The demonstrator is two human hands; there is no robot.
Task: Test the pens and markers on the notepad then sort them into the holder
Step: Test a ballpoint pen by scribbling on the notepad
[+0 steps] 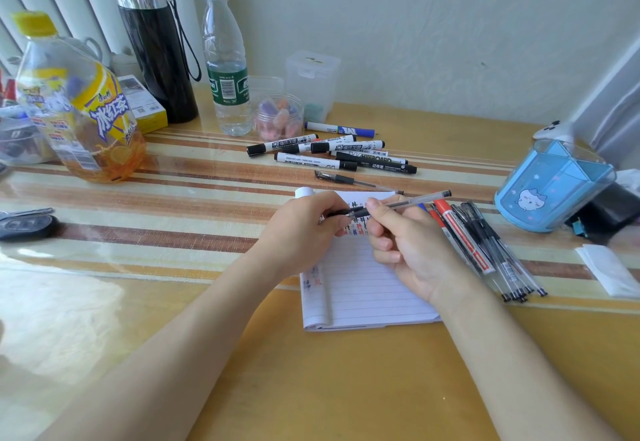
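Gel pen (408,201), slim, with a clear plastic barrel and black rubbery grip, sits nearly level just above our lined notepad (363,284). Our left hand (304,229) curls round its dark tip end; our right hand (408,243) pinches the grip section. Black and red scribbles mark the top lines. A translucent blue holder (540,194) with inner dividers stands far right. A round clear jar (278,116) holds pastel pieces. Clear pens (498,250) lie bundled right of the pad, white-bodied whiteboard markers (329,149) beyond it.
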